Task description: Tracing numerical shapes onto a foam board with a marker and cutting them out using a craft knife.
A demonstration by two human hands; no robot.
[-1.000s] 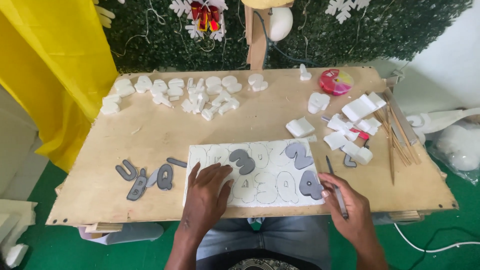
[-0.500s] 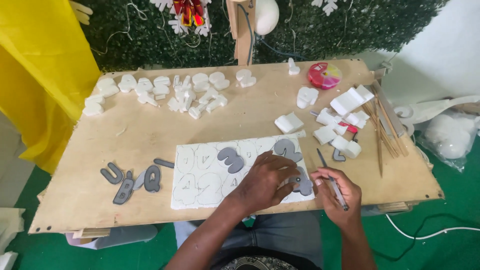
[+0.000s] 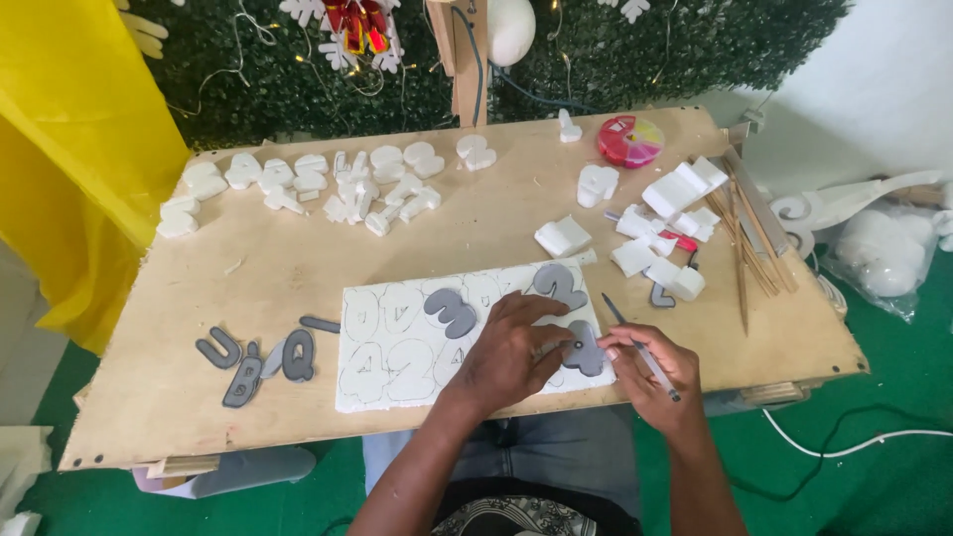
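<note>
A white foam sheet [image 3: 397, 347] with outlined number shapes lies at the near edge of the wooden table [image 3: 476, 218]. Three grey number templates rest on it: one in the middle [image 3: 452, 312], one at the top right [image 3: 559, 285], one at the right edge [image 3: 586, 352]. My left hand [image 3: 511, 347] presses down on the sheet, its fingertips on the right-edge template. My right hand [image 3: 650, 365] holds a pen [image 3: 635, 342] beside that template.
Grey letter templates [image 3: 253, 357] lie at the left front. Cut white foam shapes [image 3: 298, 184] are spread along the back left. Foam blocks [image 3: 675, 194], wooden sticks [image 3: 745, 228] and a red round box [image 3: 630, 141] sit at the right. Yellow cloth [image 3: 69, 149] hangs left.
My left hand has slid from the sheet's left-middle across to its right end, onto the grey template there. My right hand with the pen stayed near the right edge.
</note>
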